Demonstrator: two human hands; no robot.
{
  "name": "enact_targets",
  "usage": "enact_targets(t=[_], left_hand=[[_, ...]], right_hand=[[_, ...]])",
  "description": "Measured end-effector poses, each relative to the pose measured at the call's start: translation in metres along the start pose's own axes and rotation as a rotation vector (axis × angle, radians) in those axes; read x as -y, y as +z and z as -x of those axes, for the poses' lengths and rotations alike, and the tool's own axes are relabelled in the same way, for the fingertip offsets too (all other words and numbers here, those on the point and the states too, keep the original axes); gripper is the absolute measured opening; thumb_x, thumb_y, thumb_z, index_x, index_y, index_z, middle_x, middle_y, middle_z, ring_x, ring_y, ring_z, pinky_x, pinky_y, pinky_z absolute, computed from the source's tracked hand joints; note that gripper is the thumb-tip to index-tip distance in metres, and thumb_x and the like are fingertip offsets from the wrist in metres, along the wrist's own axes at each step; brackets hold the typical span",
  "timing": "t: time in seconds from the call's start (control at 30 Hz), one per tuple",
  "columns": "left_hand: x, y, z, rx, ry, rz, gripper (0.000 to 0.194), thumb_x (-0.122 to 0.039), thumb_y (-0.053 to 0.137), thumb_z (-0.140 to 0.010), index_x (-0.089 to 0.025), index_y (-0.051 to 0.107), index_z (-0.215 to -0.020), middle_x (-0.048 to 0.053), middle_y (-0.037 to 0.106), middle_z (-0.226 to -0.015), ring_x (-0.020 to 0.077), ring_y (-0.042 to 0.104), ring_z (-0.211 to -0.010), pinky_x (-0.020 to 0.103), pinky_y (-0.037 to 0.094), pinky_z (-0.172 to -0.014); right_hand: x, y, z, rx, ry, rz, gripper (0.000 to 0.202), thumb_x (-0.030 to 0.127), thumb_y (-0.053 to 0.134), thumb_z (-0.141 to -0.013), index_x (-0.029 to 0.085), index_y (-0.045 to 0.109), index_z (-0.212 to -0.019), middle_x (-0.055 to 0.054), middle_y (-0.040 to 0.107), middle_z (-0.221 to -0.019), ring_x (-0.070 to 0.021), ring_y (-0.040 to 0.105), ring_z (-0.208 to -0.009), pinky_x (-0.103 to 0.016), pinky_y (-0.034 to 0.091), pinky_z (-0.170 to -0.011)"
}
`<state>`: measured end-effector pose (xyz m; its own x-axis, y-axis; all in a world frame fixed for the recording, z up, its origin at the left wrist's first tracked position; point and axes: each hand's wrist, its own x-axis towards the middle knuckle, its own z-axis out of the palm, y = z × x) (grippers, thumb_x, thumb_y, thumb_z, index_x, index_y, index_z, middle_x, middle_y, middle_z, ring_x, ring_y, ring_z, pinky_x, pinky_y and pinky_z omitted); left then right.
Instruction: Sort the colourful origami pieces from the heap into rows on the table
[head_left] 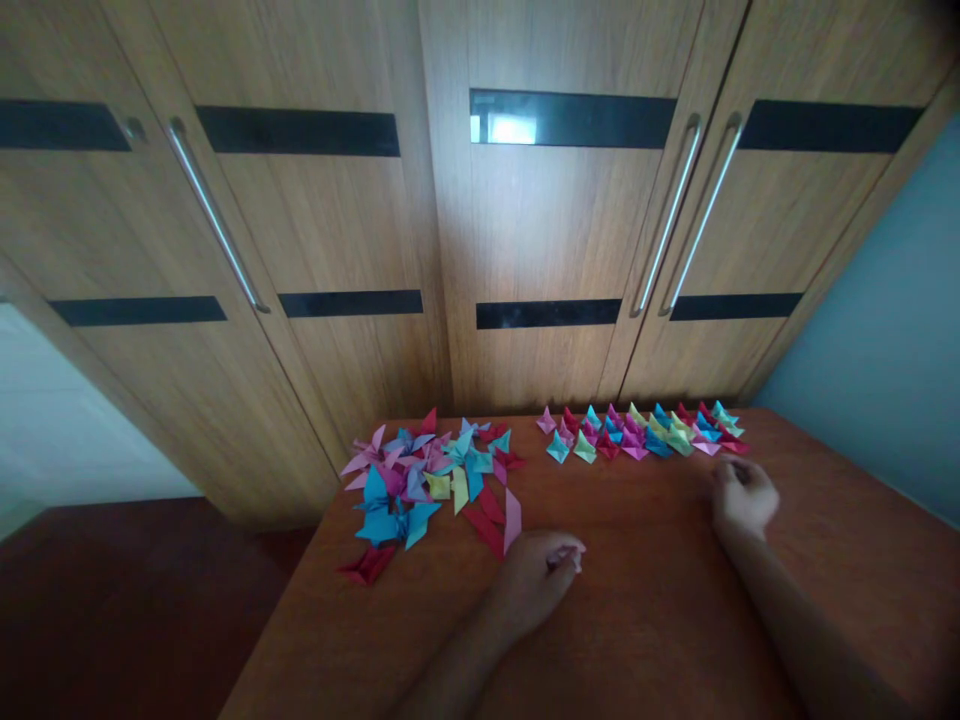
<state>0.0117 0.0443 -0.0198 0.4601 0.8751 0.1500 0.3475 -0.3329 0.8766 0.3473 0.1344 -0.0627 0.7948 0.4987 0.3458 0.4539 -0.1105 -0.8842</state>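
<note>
My left hand (pixel 541 582) hovers over or rests on the wooden table, just right of a loose pile. Its fingers are curled in, and no object shows in them. Folded paper pieces (pixel 469 460) in pink, blue, red and yellow make up that pile, with a pink strip-like piece (pixel 512 518) nearest the hand. My right hand (pixel 746 497) is closed near the right end of neat rows of small folded paper shapes (pixel 632 440). Its fingertips are close to a red folded piece (pixel 733 441); whether they hold anything is hidden.
The brown table (pixel 637 600) runs up to a wooden wardrobe (pixel 540 220) with long metal handles (pixel 670 215). A blue wall (pixel 885 330) stands at the right. A dark red folded paper (pixel 367 565) lies near the table's left edge.
</note>
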Motion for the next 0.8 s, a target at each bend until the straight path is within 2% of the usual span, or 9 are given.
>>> enact_targets(t=[0.07, 0.17, 0.27, 0.33, 0.43, 0.53, 0.63, 0.8], left_hand=[[0.003, -0.004, -0.002, -0.023, -0.022, 0.052, 0.026, -0.023, 0.043, -0.086, -0.017, 0.065, -0.098, 0.003, 0.069, -0.082, 0.0127, 0.06, -0.067, 0.022, 0.045, -0.064], [0.005, -0.021, -0.006, -0.13, -0.015, 0.007, 0.024, -0.022, 0.046, -0.084, -0.018, 0.065, -0.097, 0.003, 0.069, -0.086, 0.014, 0.062, -0.073, 0.023, 0.046, -0.066], [0.006, -0.055, -0.008, -0.314, 0.009, -0.197, 0.023, -0.023, 0.044, -0.086, -0.02, 0.064, -0.096, 0.003, 0.068, -0.091, 0.0157, 0.061, -0.082, 0.025, 0.046, -0.073], [0.008, -0.081, -0.006, -0.392, 0.023, -0.427, 0.021, -0.021, 0.044, -0.085, -0.021, 0.063, -0.095, 0.003, 0.066, -0.096, 0.0174, 0.06, -0.089, 0.028, 0.045, -0.08], [0.009, -0.117, -0.001, -0.477, -0.059, -0.741, 0.021, -0.021, 0.044, -0.085, -0.02, 0.062, -0.096, 0.006, 0.064, -0.101, 0.0205, 0.058, -0.095, 0.031, 0.044, -0.084], [0.006, -0.138, 0.005, -0.531, -0.189, -0.975, 0.023, -0.022, 0.043, -0.085, -0.02, 0.061, -0.099, 0.007, 0.063, -0.104, 0.0229, 0.057, -0.096, 0.032, 0.044, -0.082], [0.003, -0.143, 0.007, -0.453, -0.297, -1.104, 0.025, -0.024, 0.042, -0.085, -0.02, 0.061, -0.1, 0.009, 0.063, -0.098, 0.0245, 0.059, -0.093, 0.033, 0.045, -0.076], [0.001, -0.133, 0.002, -0.309, -0.404, -1.159, 0.025, -0.029, 0.044, -0.084, -0.019, 0.061, -0.099, 0.011, 0.064, -0.096, 0.0259, 0.061, -0.091, 0.034, 0.044, -0.075]], right_hand=[[0.013, 0.017, 0.027, 0.074, -0.016, -0.066, 0.037, 0.038, 0.05, -0.071, 0.01, 0.064, -0.091, -0.008, 0.064, -0.072, -0.0175, 0.056, -0.059, -0.026, 0.043, -0.052], [0.036, 0.036, 0.065, 0.317, -0.084, -0.224, 0.041, 0.047, 0.054, -0.072, 0.012, 0.064, -0.09, -0.006, 0.064, -0.069, -0.0171, 0.056, -0.059, -0.025, 0.043, -0.053], [0.052, 0.044, 0.087, 0.586, -0.225, -0.192, 0.04, 0.052, 0.054, -0.073, 0.016, 0.064, -0.086, -0.005, 0.065, -0.069, -0.0185, 0.058, -0.062, -0.027, 0.045, -0.058], [0.056, 0.045, 0.091, 0.7, -0.27, -0.147, 0.038, 0.052, 0.052, -0.075, 0.017, 0.064, -0.085, -0.004, 0.064, -0.066, -0.018, 0.058, -0.059, -0.027, 0.044, -0.058], [0.055, 0.044, 0.089, 0.701, -0.265, -0.119, 0.04, 0.054, 0.049, -0.077, 0.018, 0.062, -0.084, -0.003, 0.062, -0.062, -0.0175, 0.057, -0.056, -0.027, 0.043, -0.055], [0.053, 0.043, 0.086, 0.692, -0.267, -0.123, 0.041, 0.056, 0.049, -0.076, 0.018, 0.062, -0.084, -0.003, 0.063, -0.063, -0.0181, 0.059, -0.057, -0.027, 0.044, -0.056], [0.052, 0.043, 0.086, 0.706, -0.278, -0.132, 0.038, 0.054, 0.05, -0.077, 0.018, 0.061, -0.083, -0.003, 0.063, -0.063, -0.0182, 0.06, -0.059, -0.027, 0.044, -0.058], [0.051, 0.043, 0.086, 0.709, -0.264, -0.158, 0.035, 0.051, 0.05, -0.077, 0.019, 0.061, -0.084, -0.002, 0.063, -0.063, -0.0178, 0.06, -0.059, -0.027, 0.044, -0.058]])
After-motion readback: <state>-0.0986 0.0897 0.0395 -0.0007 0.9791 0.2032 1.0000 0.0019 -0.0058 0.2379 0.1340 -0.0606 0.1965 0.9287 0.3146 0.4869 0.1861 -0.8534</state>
